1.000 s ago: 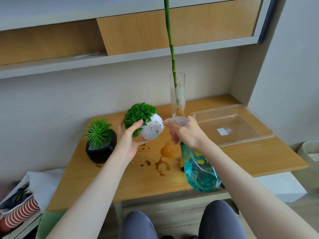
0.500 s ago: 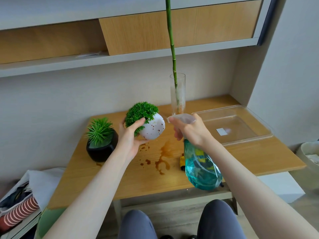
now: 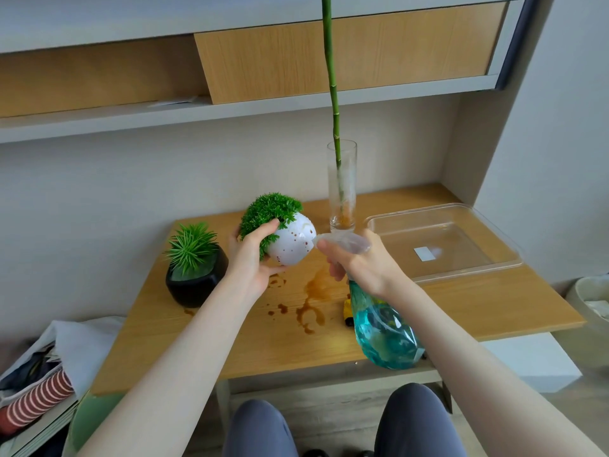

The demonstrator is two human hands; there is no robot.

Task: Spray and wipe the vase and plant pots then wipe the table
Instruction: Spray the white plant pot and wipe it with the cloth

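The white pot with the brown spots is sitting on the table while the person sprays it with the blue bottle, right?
Not quite. In the head view the white pot is not on the table: the left hand holds it up in the air, tilted. The rest is right: the right hand aims the blue bottle at it.

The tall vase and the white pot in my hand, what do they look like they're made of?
Tall vase: clear glass, likely; the stem shows through its wall. White pot: glossy glazed ceramic, probably, with a soft sheen and brown speckles; coated plastic is possible.
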